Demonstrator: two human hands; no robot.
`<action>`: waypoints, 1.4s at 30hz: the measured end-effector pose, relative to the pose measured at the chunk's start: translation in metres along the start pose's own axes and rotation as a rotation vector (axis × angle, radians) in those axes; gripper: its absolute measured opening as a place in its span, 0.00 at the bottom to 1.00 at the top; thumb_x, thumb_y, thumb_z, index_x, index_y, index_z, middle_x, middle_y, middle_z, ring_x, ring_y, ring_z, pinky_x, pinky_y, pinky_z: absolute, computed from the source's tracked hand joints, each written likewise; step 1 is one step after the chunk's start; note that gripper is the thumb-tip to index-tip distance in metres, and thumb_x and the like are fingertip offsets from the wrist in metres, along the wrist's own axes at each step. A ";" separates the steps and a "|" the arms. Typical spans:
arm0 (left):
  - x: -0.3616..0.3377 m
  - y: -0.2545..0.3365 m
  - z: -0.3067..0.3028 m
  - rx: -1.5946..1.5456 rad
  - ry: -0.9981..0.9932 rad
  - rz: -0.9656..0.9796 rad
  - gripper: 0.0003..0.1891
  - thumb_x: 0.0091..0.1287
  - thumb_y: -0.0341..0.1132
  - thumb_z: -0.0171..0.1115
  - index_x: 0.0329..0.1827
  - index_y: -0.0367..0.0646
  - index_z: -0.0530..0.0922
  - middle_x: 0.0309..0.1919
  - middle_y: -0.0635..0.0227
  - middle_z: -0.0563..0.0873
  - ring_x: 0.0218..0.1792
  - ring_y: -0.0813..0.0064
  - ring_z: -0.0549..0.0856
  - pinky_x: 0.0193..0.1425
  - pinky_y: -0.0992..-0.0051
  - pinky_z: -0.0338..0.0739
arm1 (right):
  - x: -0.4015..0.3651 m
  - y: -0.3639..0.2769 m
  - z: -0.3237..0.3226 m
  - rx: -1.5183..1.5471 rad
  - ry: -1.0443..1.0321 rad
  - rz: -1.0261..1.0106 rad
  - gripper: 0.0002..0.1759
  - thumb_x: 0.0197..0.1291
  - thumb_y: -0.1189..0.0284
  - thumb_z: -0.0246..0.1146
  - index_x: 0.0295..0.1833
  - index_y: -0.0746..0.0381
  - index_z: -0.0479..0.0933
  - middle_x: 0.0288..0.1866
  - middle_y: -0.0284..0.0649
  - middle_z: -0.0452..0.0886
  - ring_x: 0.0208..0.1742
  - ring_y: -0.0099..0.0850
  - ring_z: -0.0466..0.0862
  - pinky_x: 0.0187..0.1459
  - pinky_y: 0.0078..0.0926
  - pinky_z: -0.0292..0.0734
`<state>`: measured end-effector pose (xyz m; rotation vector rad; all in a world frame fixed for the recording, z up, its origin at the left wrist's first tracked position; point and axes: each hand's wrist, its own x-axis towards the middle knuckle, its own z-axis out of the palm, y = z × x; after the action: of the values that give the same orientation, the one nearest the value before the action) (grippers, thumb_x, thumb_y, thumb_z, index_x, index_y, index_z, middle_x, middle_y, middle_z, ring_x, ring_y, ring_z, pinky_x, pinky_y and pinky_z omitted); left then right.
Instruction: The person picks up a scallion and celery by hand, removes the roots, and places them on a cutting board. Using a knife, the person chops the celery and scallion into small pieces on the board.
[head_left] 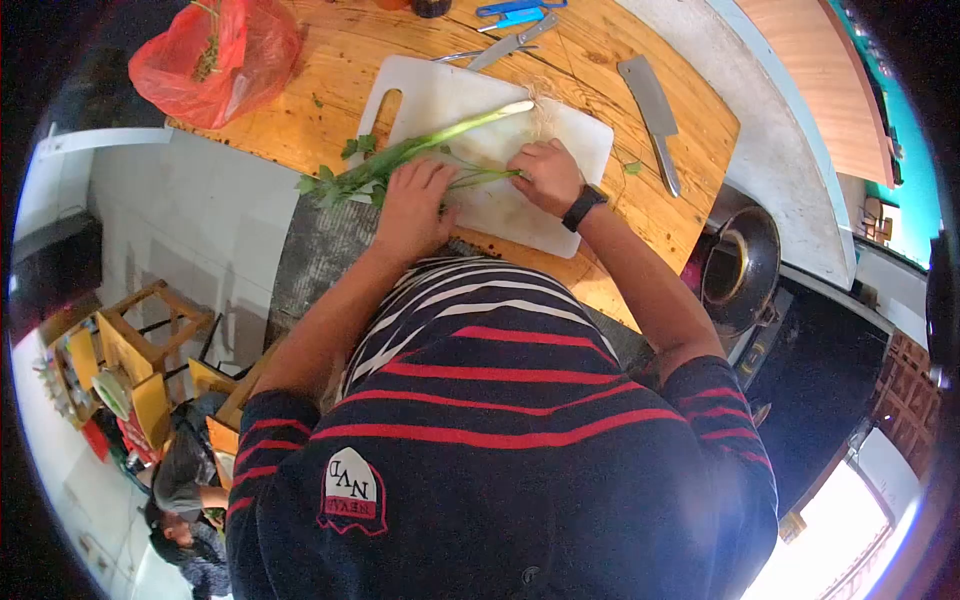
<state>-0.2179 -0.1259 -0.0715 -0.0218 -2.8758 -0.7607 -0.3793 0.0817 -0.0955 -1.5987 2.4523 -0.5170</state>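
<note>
On the white cutting board (480, 95) lies a spring onion (465, 125), its white root end toward the upper right. Leafy green herbs (345, 185) spread past the board's left edge, beside and partly under the onion's green end. My left hand (415, 203) lies over the greens with bent fingers, gripping thin leafy stems against the board. My right hand (548, 177), with a black watch on its wrist, is closed in a pinch on the other end of these thin green stems (480, 176). Stringy pale roots (543, 115) lie above my right hand.
A cleaver (652, 115) lies on the wooden table (690, 80) right of the board. Beyond the board are a knife (510, 45) and blue-handled tools (515, 15). A red plastic bag (225, 65) stands at upper left, a wok (740, 262) at right. Another person (185, 500) is at lower left.
</note>
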 end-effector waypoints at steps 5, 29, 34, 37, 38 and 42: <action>0.028 0.010 0.034 0.009 0.069 0.157 0.24 0.53 0.34 0.69 0.55 0.43 0.77 0.54 0.60 0.78 0.60 0.57 0.73 0.69 0.52 0.63 | -0.010 -0.017 -0.003 0.112 0.082 -0.009 0.08 0.50 0.72 0.68 0.37 0.55 0.79 0.35 0.37 0.78 0.39 0.40 0.79 0.42 0.37 0.69; 0.054 -0.001 -0.002 -0.480 -0.172 -0.311 0.17 0.74 0.45 0.53 0.46 0.38 0.76 0.35 0.46 0.83 0.39 0.46 0.83 0.43 0.56 0.76 | -0.004 -0.027 -0.011 1.073 0.420 0.674 0.17 0.70 0.67 0.61 0.58 0.65 0.78 0.40 0.36 0.85 0.34 0.21 0.83 0.35 0.18 0.76; 0.051 -0.006 0.010 -0.581 -0.229 -0.221 0.16 0.74 0.44 0.53 0.45 0.37 0.76 0.35 0.47 0.83 0.39 0.46 0.83 0.44 0.56 0.75 | 0.010 -0.047 0.001 1.216 0.394 0.499 0.15 0.66 0.75 0.64 0.57 0.67 0.78 0.38 0.37 0.85 0.34 0.22 0.83 0.36 0.18 0.77; 0.048 -0.008 0.008 -0.597 -0.242 -0.171 0.16 0.74 0.44 0.52 0.44 0.37 0.75 0.34 0.47 0.83 0.39 0.44 0.82 0.44 0.54 0.74 | 0.012 -0.048 0.010 1.336 0.425 0.576 0.15 0.64 0.77 0.66 0.55 0.69 0.79 0.36 0.39 0.85 0.34 0.24 0.84 0.39 0.21 0.81; 0.047 -0.008 0.007 -0.597 -0.244 -0.172 0.16 0.74 0.44 0.52 0.44 0.37 0.75 0.34 0.47 0.83 0.39 0.44 0.82 0.44 0.54 0.74 | 0.011 -0.047 0.012 1.405 0.449 0.605 0.14 0.64 0.78 0.65 0.55 0.69 0.79 0.37 0.39 0.85 0.34 0.25 0.84 0.38 0.23 0.82; 0.046 -0.001 -0.002 -0.364 -0.433 -0.203 0.14 0.74 0.43 0.52 0.43 0.39 0.76 0.35 0.45 0.83 0.41 0.42 0.82 0.45 0.51 0.74 | 0.007 -0.048 0.013 1.498 0.475 0.674 0.12 0.65 0.80 0.63 0.54 0.69 0.79 0.37 0.39 0.85 0.33 0.27 0.85 0.37 0.29 0.86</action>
<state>-0.2627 -0.1295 -0.0628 0.0703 -3.1154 -1.4756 -0.3374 0.0558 -0.0890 -0.0398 1.6064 -1.9868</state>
